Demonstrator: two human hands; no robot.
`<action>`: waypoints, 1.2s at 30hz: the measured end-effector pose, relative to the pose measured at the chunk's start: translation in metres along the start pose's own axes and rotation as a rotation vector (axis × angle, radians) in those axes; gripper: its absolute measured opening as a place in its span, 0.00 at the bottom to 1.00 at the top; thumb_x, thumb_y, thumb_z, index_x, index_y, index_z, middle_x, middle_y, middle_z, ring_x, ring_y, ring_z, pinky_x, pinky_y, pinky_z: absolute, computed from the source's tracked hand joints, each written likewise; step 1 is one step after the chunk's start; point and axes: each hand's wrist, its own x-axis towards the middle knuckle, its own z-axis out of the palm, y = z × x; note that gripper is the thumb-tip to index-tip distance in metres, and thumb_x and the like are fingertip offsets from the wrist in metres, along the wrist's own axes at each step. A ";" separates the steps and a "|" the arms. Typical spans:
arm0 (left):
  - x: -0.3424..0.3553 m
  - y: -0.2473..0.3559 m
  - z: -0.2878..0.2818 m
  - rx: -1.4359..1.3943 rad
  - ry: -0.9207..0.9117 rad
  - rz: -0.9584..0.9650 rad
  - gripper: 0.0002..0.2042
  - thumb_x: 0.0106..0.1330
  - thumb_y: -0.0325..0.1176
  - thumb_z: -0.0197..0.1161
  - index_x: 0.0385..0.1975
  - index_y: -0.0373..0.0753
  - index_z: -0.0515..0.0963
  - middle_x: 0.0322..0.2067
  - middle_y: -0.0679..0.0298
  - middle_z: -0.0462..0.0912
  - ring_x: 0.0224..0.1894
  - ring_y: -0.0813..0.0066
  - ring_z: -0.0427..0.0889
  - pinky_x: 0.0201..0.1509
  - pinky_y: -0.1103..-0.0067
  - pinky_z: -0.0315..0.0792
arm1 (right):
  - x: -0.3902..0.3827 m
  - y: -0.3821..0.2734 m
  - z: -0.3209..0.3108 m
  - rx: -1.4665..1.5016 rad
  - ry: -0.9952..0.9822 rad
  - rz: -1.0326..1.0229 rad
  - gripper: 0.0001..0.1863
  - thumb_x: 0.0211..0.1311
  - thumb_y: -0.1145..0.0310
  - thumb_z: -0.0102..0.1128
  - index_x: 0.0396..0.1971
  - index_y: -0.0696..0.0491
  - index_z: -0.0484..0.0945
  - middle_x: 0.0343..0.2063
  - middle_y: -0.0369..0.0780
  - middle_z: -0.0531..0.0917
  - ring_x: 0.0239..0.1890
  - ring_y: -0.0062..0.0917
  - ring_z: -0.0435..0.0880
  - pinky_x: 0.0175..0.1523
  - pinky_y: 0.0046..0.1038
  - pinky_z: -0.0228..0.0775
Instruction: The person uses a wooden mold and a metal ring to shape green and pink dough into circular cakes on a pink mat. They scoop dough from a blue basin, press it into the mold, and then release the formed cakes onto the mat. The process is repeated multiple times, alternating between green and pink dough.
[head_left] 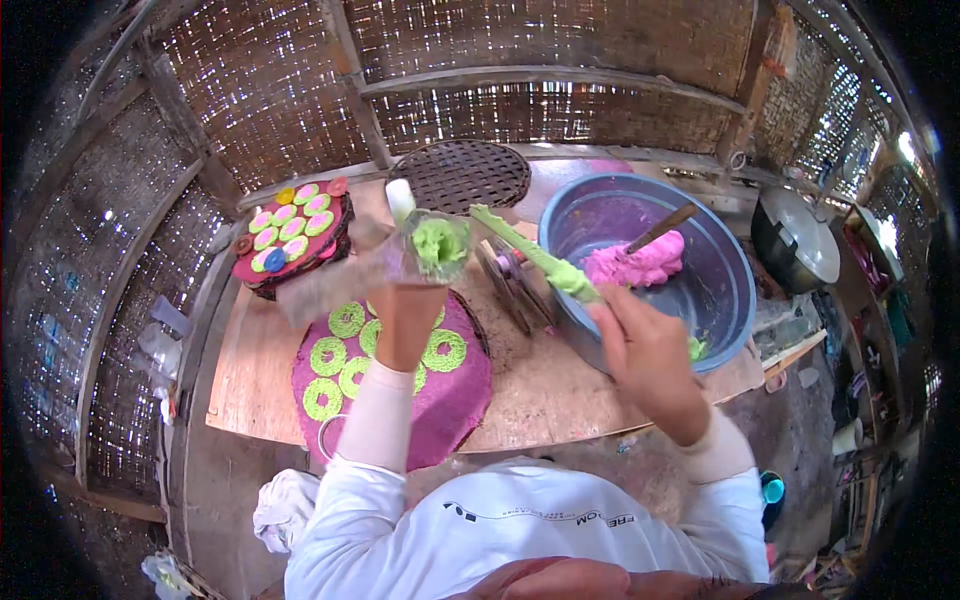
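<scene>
My left hand (408,312) is raised over the left part of the table, closed round a clear plastic holder, bag or cup I cannot tell, with soft green dough (438,243) in its open mouth. A blurred greyish strip (325,290) stretches left from this hand. My right hand (645,355), at the basin's near left rim, grips a long flat spatula (535,250) coated with green dough, its tip pointing at the holder. Beneath my left arm lies a round pink-purple board (455,405) carrying several bright green dough rings (444,350).
A blue basin (738,300) holds pink dough (640,262) with a brown-handled tool in it. Decorated rings cover another red-pink board (325,245) at the back left. A dark woven tray (458,172) lies at the back; a lidded pot (795,235) stands right.
</scene>
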 end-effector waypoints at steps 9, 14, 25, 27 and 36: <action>-0.003 0.023 0.003 -0.058 0.249 0.004 0.11 0.46 0.33 0.65 0.29 0.39 0.73 0.27 0.60 0.72 0.31 0.62 0.70 0.32 0.68 0.63 | -0.017 -0.028 0.054 0.204 0.006 0.032 0.11 0.55 0.68 0.55 0.37 0.56 0.74 0.26 0.47 0.80 0.23 0.38 0.79 0.24 0.32 0.70; 0.001 0.011 -0.011 0.039 0.199 0.307 0.19 0.47 0.31 0.66 0.40 0.37 0.70 0.34 0.65 0.72 0.36 0.70 0.73 0.41 0.78 0.69 | -0.023 -0.004 0.027 0.309 -0.125 -0.046 0.10 0.54 0.71 0.58 0.35 0.59 0.76 0.23 0.47 0.79 0.22 0.36 0.80 0.27 0.30 0.70; -0.005 -0.059 -0.088 -0.341 0.012 -0.008 0.15 0.55 0.32 0.58 0.44 0.38 0.70 0.43 0.56 0.71 0.46 0.67 0.71 0.47 0.73 0.68 | -0.010 0.136 -0.026 -1.014 -0.995 0.277 0.09 0.46 0.68 0.54 0.26 0.52 0.82 0.27 0.41 0.83 0.31 0.31 0.83 0.32 0.30 0.72; 0.001 -0.049 -0.087 -0.851 -0.045 -0.154 0.12 0.55 0.29 0.59 0.39 0.38 0.71 0.44 0.56 0.70 0.48 0.65 0.69 0.51 0.69 0.66 | -0.017 0.153 -0.008 -0.994 -1.051 0.252 0.09 0.46 0.68 0.53 0.27 0.52 0.82 0.29 0.41 0.83 0.32 0.31 0.83 0.32 0.30 0.73; 0.003 -0.010 -0.043 -1.954 -0.332 -0.083 0.14 0.41 0.34 0.69 0.22 0.50 0.67 0.33 0.66 0.61 0.34 0.77 0.63 0.42 0.83 0.59 | 0.009 0.019 0.076 1.144 -0.785 0.216 0.23 0.61 0.52 0.43 0.48 0.52 0.72 0.37 0.41 0.79 0.43 0.29 0.77 0.47 0.32 0.68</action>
